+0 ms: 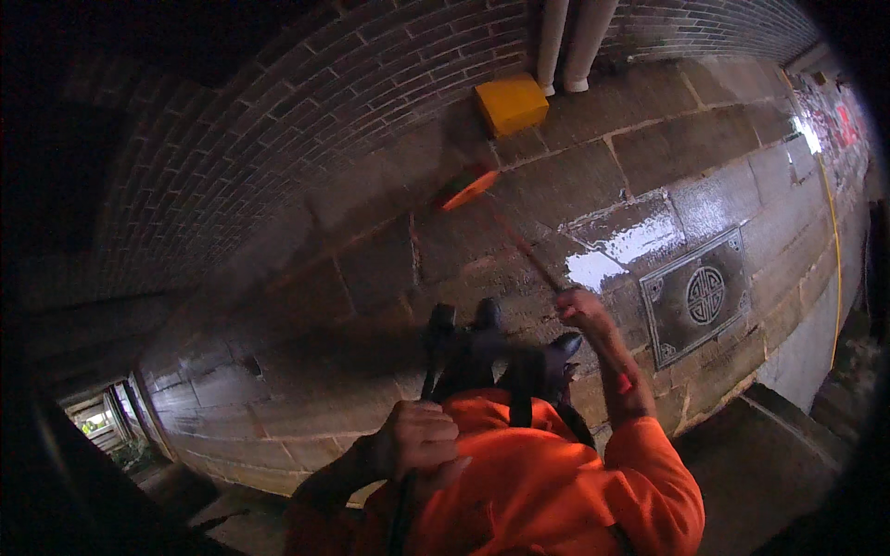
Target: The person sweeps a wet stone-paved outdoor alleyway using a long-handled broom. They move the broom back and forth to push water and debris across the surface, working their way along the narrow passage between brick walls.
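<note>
On my feed, the right hand (581, 309) is closed around the near end of a slim handle (528, 248). The handle extends forward and leftward from that hand to an orange head (468, 188), which is motion-blurred; I cannot tell whether it touches the wet stone paving (371, 269). Beyond the head, farther forward of the right hand, a yellow block (514, 105) stands beside two pale pipes (587, 42). A patterned plate (660, 320) lies right of the right hand. The left hand (424, 440) is fisted around a dark, slim shaft (429, 380), which shows above and below it.
</note>
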`<action>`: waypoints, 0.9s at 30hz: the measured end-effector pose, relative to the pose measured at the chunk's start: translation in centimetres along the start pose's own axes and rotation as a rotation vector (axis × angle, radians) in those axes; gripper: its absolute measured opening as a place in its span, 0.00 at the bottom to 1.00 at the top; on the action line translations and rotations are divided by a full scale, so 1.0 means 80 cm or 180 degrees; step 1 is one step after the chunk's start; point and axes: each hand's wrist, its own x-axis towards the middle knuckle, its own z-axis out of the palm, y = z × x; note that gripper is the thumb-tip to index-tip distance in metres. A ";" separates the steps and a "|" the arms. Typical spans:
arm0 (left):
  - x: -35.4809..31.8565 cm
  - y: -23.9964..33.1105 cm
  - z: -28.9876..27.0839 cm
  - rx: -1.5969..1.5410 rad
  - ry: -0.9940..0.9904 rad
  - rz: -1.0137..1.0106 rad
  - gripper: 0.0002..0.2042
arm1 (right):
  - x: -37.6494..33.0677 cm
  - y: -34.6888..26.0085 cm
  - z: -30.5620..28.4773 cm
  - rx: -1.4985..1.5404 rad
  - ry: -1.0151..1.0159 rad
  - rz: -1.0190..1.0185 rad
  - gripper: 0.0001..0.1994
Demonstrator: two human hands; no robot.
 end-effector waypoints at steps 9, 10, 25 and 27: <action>0.061 0.018 0.047 -0.0312 -0.0699 0.0231 0.14 | -0.288 0.105 -0.124 0.4329 0.1729 0.2061 0.09; 0.065 0.019 0.058 -0.0375 -0.0739 0.0277 0.14 | -0.321 0.114 -0.131 0.4204 0.1898 0.2112 0.10; 0.129 0.062 0.193 -0.0560 -0.1137 0.0659 0.15 | -0.304 0.016 -0.012 0.2507 0.0450 0.2567 0.04; 0.138 0.073 0.199 -0.0481 -0.1293 0.0611 0.15 | -0.273 0.101 0.039 0.1070 0.0441 0.0791 0.03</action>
